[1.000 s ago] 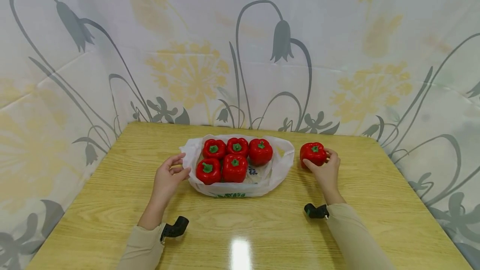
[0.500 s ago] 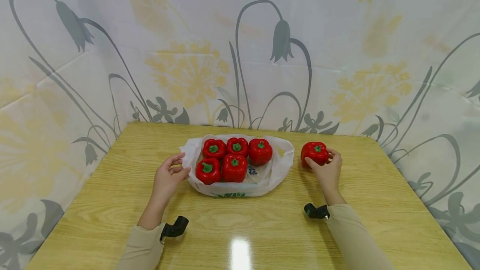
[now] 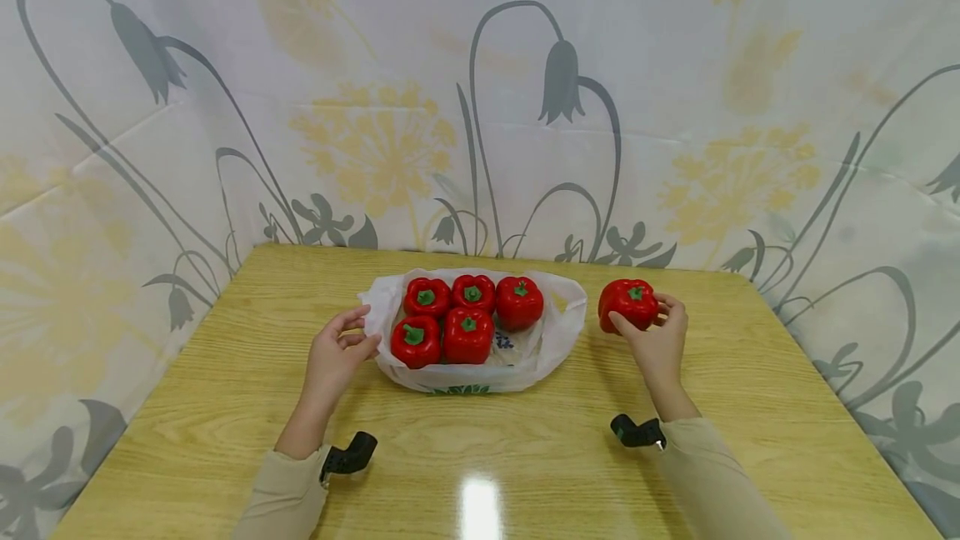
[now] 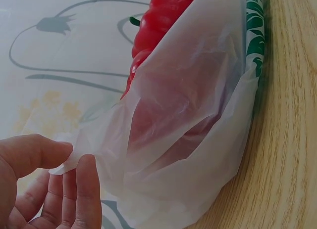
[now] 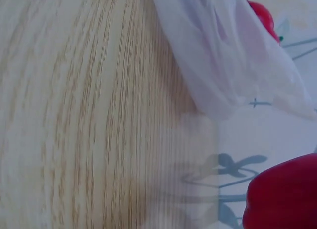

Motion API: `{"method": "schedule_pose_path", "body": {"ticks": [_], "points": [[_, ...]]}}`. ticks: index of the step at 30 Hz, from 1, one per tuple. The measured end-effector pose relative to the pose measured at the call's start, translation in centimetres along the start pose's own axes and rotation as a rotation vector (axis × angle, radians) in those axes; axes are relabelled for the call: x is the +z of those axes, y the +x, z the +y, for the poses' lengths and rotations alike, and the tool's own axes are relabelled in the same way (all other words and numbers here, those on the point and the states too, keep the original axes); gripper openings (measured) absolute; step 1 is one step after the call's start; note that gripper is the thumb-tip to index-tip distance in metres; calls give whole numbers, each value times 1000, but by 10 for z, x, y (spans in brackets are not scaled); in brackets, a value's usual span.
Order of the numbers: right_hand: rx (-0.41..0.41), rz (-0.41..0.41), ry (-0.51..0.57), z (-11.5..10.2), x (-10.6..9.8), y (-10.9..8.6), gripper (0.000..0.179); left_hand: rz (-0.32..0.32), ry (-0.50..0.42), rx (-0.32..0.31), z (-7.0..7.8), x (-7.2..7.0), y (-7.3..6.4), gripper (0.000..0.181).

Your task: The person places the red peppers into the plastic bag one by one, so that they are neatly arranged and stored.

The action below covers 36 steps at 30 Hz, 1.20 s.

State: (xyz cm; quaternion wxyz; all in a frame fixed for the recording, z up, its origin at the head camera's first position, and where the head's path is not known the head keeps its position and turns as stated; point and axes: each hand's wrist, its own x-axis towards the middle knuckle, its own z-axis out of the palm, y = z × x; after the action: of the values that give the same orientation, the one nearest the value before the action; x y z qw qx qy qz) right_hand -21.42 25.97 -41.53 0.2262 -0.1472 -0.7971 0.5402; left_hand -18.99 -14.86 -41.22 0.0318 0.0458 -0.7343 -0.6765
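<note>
A white plastic bag (image 3: 558,319) with green print lies spread on the table, its mouth facing up. Several red bell peppers (image 3: 470,337) with green stems sit inside it, grouped toward its left. At the bag's left edge, my left hand (image 3: 335,357) pinches the rim between thumb and fingers, as the thin plastic (image 4: 72,162) shows in the left wrist view. To the right of the bag, my right hand (image 3: 660,348) grips another red bell pepper (image 3: 628,304) from its right side. That pepper (image 5: 285,197) appears partly in the right wrist view, where the hand is out of sight.
The wooden table (image 3: 420,440) extends around the bag and ends at a printed flower curtain (image 3: 420,98) behind and at both sides. A black wrist camera (image 3: 351,452) is on the left sleeve, and another black camera (image 3: 636,431) on the right one.
My right hand has raised the bell pepper slightly, and its wrist has shifted a little to the right. The left hand and the bag have stayed in place.
</note>
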Motion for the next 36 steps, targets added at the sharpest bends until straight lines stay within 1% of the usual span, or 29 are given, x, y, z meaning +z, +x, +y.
{"method": "schedule_pose_path", "body": {"ticks": [11,18,24,30,36], "points": [[-46,-2,12,-17,-2,-17,72,3,0,-15,0,0,0,46],[-70,-26,49,-30,-1,-29,72,8,4,-23,0,1,0,46],[-89,-43,84,-41,2,-40,71,8,2,-17,1,1,0,46],[-135,-41,149,-51,8,-52,71,-5,-20,-5,-2,2,0,46],[-219,-26,210,-62,19,-66,68,-12,-17,-2,-3,2,0,46]]}}
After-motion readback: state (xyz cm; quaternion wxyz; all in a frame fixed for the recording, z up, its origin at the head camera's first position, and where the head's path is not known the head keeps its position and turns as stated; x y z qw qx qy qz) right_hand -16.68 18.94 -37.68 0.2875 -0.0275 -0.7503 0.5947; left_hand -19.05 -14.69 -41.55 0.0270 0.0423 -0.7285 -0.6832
